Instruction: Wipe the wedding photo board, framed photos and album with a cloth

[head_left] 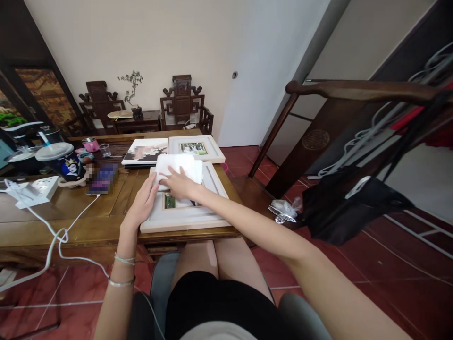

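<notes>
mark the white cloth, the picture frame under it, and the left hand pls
white cloth (pixel 180 166), head view, on the folded top of the cloth.
picture frame (pixel 184 218), head view, on its near white border.
left hand (pixel 144 202), head view, on the back of the hand, resting on the frame's left edge.

A wooden bench (pixel 88 222) carries a second white picture frame (pixel 197 148) at its far edge, with a photo print (pixel 145 152) lying just beside it to the left. Nearer the left end stand a dark printed cup (pixel 65 163) with a lid and straw, a small pink tin (pixel 90 144) and a clear glass (pixel 104 149). A phone (pixel 102 179) lies flat near the cup, and a white power strip (pixel 35 190) trails a white cable (pixel 56 236) over the bench edge. Against the far wall stand two carved wooden chairs (pixel 182 101) with a small potted plant (pixel 133 97) between them. A black bag (pixel 350 203) hangs at the right.
</notes>
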`<state>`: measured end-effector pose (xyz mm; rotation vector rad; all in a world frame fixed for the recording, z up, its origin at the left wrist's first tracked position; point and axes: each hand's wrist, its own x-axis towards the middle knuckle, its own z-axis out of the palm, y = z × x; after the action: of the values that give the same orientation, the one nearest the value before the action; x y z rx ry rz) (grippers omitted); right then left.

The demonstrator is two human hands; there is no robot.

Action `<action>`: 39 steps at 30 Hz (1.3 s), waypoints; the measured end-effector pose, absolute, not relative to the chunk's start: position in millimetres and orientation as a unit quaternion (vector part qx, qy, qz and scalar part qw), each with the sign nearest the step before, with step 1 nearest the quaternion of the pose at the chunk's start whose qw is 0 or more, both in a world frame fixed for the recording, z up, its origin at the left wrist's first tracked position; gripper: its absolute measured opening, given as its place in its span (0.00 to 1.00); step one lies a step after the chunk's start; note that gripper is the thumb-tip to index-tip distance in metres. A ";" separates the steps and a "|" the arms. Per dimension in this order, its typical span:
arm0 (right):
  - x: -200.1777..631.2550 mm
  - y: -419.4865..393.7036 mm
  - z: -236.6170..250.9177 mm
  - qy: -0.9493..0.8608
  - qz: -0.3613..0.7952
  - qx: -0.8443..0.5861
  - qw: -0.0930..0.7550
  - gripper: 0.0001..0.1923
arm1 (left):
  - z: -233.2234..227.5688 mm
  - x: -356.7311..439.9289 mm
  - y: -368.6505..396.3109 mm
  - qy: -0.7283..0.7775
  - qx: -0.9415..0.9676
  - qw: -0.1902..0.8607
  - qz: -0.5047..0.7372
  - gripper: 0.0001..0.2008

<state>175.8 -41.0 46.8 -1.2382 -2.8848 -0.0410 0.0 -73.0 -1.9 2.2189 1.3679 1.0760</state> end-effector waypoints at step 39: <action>260.1 -160.3 100.1 -0.927 0.087 -0.354 -0.093 0.26 | -8.2 -2.9 -68.8 0.471 0.812 0.134 0.317 0.22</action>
<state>260.1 -160.3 100.1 -1.1825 -3.0974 0.2924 -2.9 -68.8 -8.2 2.3540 1.3649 0.9201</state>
